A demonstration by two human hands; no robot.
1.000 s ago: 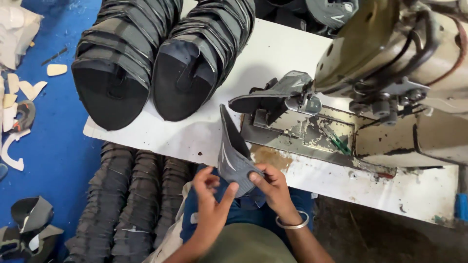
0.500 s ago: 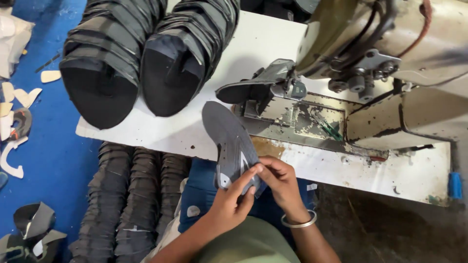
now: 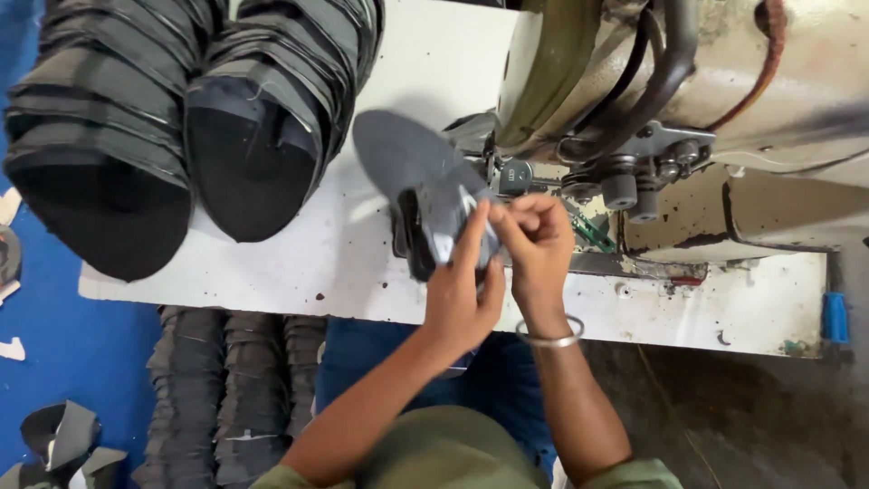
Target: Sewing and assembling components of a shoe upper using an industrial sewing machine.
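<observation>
At the far left I saw two long stacks of dark grey cut fabric shoe pieces (image 3: 181, 136) lying on the white worktable (image 3: 299, 272), with more such piles on the blue floor (image 3: 81, 344) below. Moving right, my left hand (image 3: 462, 290) was pinched on the near end of a grey shoe upper with pale stripes (image 3: 421, 186), thumb and fingers closed on its edge; the piece was held just above the table, its rounded end pointing away to the upper left. My right hand (image 3: 539, 240) (a metal bangle (image 3: 546, 333) at the wrist) gripped the same end, fingertips touching the left hand's. Just beside it stood the worn cream sewing machine (image 3: 688, 118). I judged this the positioning step: the edge needed lining up squarely under the machine's foot, with both hands keeping the fabric flat.
</observation>
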